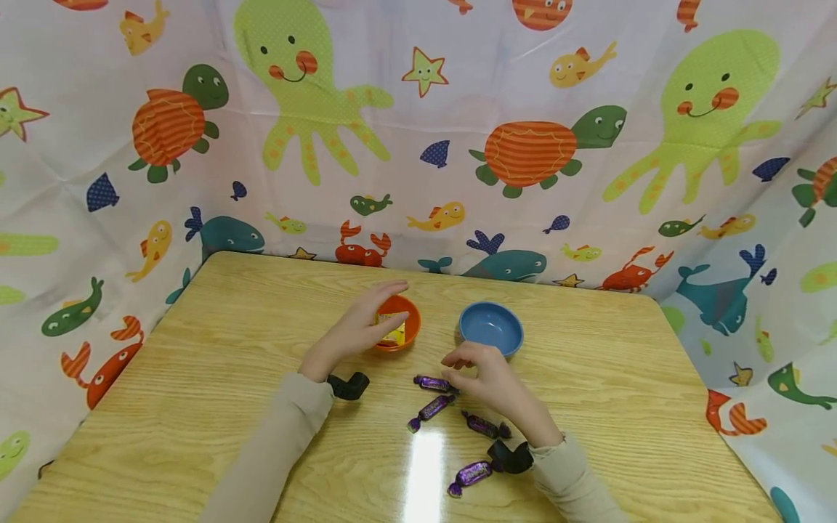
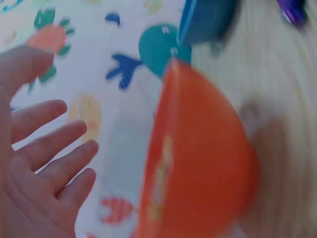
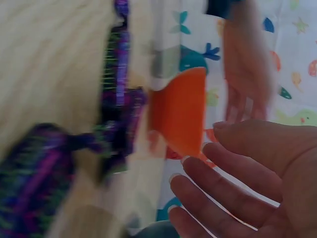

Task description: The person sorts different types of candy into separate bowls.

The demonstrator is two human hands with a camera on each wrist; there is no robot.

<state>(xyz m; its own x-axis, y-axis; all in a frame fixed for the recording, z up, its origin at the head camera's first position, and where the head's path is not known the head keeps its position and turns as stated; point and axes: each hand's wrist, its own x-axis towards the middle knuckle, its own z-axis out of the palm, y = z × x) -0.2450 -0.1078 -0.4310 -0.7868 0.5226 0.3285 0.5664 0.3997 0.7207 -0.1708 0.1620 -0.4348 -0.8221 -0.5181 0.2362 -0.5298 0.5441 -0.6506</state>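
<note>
In the head view my left hand (image 1: 358, 324) hovers over the left side of an orange bowl (image 1: 414, 317) with yellow wrapped pieces (image 1: 395, 337) inside. Its fingers are spread and hold nothing; the left wrist view has the palm (image 2: 37, 183) beside the tilted-looking bowl (image 2: 208, 153). My right hand (image 1: 489, 375) hangs just in front of a blue bowl (image 1: 500, 327), near a purple-wrapped candy (image 1: 431, 383). Gently bent, its fingers (image 3: 228, 191) have nothing between them in the right wrist view. More purple candies (image 1: 433, 410) lie on the table close by.
The wooden table (image 1: 248, 327) carries both bowls and the candies. A cloth printed with sea animals (image 1: 366, 65) hangs behind it and at the sides. Dark wrist cameras (image 1: 511, 457) sit under both wrists, the right one close to the nearest candy (image 1: 472, 474).
</note>
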